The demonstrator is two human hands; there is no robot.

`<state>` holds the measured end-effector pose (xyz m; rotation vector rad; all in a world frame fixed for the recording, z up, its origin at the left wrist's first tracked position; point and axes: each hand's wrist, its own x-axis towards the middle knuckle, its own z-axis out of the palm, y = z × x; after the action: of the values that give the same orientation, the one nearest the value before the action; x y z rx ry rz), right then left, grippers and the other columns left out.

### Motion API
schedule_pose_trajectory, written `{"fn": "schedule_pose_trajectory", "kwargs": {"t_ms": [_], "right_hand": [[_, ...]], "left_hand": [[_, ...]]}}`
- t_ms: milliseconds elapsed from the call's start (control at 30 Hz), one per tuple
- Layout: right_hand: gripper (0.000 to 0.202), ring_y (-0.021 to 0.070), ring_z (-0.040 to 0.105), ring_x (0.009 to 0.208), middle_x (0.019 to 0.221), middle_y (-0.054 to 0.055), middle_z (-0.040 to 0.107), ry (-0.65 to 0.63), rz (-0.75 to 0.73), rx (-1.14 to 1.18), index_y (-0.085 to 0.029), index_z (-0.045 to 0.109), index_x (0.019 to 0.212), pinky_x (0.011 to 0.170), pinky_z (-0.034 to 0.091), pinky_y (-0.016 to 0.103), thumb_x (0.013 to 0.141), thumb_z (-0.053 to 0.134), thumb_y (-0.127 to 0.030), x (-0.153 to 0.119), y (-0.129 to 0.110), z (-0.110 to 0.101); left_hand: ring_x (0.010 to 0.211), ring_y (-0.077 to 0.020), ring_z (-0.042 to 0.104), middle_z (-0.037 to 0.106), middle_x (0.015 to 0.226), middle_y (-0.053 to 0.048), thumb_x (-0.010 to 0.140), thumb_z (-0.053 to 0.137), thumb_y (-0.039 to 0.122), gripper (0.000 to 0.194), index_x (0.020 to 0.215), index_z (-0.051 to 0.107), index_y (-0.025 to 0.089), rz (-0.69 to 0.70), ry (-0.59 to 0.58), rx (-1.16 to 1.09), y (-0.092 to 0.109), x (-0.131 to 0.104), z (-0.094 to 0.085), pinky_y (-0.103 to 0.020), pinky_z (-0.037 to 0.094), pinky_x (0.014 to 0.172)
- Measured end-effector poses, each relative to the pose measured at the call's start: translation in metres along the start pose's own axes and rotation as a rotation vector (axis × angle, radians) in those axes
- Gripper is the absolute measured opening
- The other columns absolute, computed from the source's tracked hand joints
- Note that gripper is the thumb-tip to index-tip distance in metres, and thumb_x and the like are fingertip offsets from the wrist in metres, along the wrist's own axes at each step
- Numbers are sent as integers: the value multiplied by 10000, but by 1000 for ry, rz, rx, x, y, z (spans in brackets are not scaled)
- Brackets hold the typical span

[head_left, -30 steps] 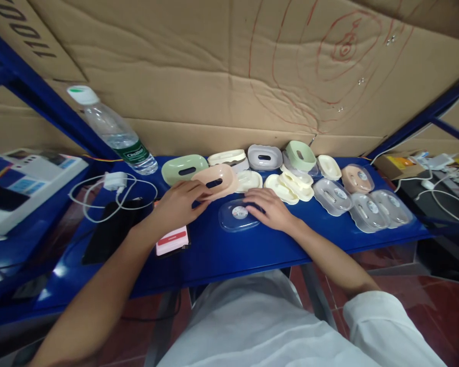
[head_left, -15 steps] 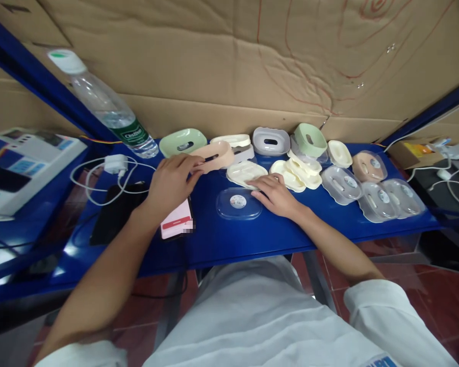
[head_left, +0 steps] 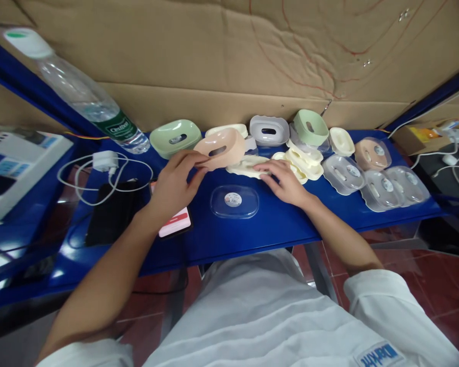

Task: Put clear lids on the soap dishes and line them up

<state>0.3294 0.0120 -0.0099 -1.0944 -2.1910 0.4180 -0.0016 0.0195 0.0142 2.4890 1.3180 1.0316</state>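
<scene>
My left hand (head_left: 178, 181) pinches the near left edge of a peach oval dish (head_left: 229, 145), which is tilted and raised over the table. My right hand (head_left: 285, 182) has its fingertips on a cream oval tray (head_left: 248, 167), partly behind the peach dish. Just to the right lie stacked cream pieces (head_left: 306, 164). A clear lid (head_left: 239, 206) with a round label rests flat in front of both hands. Behind stand a green dish (head_left: 176, 137), a lilac dish (head_left: 270, 131) and a smaller green dish (head_left: 311, 127).
A water bottle (head_left: 87, 99), a white charger with cable (head_left: 105, 161), a dark flat object (head_left: 110, 214) and a phone (head_left: 178, 223) are on the left. Several lidded dishes (head_left: 344, 173) sit at the right. Cardboard (head_left: 195, 56) stands behind the blue table (head_left: 214, 244).
The peach dish in my left hand has moved right and tilted, showing more of its inside. My right hand's fingers have shifted on the cream tray. The camera view has shifted slightly.
</scene>
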Motion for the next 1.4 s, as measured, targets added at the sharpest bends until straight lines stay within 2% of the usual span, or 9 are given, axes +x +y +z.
{"fn": "schedule_pose_trajectory", "kwargs": {"t_ms": [100, 167, 533, 800, 933, 1033, 1133, 1300, 1400], "right_hand": [[329, 230, 716, 1101, 1184, 63, 763, 225, 71, 222, -269, 668, 1326, 986, 567, 409, 1127, 544, -501, 3, 3, -9], [329, 211, 722, 1056, 1134, 47, 753, 285, 91, 299, -270, 666, 1300, 924, 587, 369, 1118, 567, -526, 3, 4, -14], [237, 274, 713, 1177, 1250, 83, 771, -17, -187, 127, -298, 649, 1303, 1054, 567, 482, 1138, 535, -426, -10, -30, 12], [291, 292, 706, 1182, 1215, 91, 752, 84, -132, 86, -299, 646, 1280, 1053, 579, 534, 1149, 471, -492, -10, -30, 7], [266, 276, 706, 1167, 1202, 84, 749, 125, -135, 124, -296, 638, 1271, 1051, 584, 509, 1151, 479, -471, -9, -31, 6], [248, 271, 707, 1169, 1211, 80, 747, 124, -152, 148, -300, 638, 1285, 1056, 586, 501, 1152, 487, -446, -10, -33, 9], [321, 300, 695, 1217, 1279, 98, 728, 107, -118, 119, -307, 618, 1364, 1093, 583, 545, 1130, 526, -508, -13, -33, 12], [753, 410, 500, 1519, 1555, 133, 562, 185, -121, -3, -350, 466, 1589, 1284, 426, 689, 963, 757, -653, -13, -25, 14], [798, 412, 419, 1592, 1663, 139, 452, 243, -145, -36, -362, 347, 1678, 1289, 428, 692, 1013, 692, -635, -10, -16, 13]], "left_hand": [[1152, -250, 706, 734, 1254, -85, 1096, 569, 337, 232, 1271, 676, 228, -28, 39, -7, 3, 0, -1, -416, 565, 1076], [1106, -241, 713, 737, 1244, -80, 1095, 576, 350, 231, 1257, 681, 223, -50, 56, -18, 5, -1, -1, -407, 572, 1050], [1234, -276, 655, 697, 1269, -110, 1115, 510, 320, 281, 1325, 674, 229, 121, -148, -105, 14, -4, 5, -480, 514, 1110], [1262, -272, 626, 641, 1322, -97, 1112, 469, 309, 324, 1389, 624, 241, 104, -130, -165, 16, -3, -7, -453, 522, 1130], [1306, -324, 606, 596, 1402, -111, 990, 705, 445, 544, 1477, 561, 251, 115, -156, -85, 11, -6, 3, -490, 522, 1137], [1305, -356, 608, 605, 1393, -133, 949, 715, 331, 507, 1434, 593, 249, 95, -159, 39, 5, -9, 16, -543, 499, 1141], [1240, -356, 641, 655, 1323, -127, 928, 631, 208, 402, 1328, 652, 247, 104, -125, 126, -1, -10, 22, -554, 505, 1096], [1213, -352, 660, 696, 1291, -117, 928, 586, 200, 379, 1295, 668, 246, 115, -52, 152, -2, -9, 15, -542, 532, 1058], [1212, -332, 677, 703, 1297, -116, 964, 570, 196, 371, 1320, 660, 245, 205, -74, 119, 1, -9, 12, -512, 552, 1041]]}}
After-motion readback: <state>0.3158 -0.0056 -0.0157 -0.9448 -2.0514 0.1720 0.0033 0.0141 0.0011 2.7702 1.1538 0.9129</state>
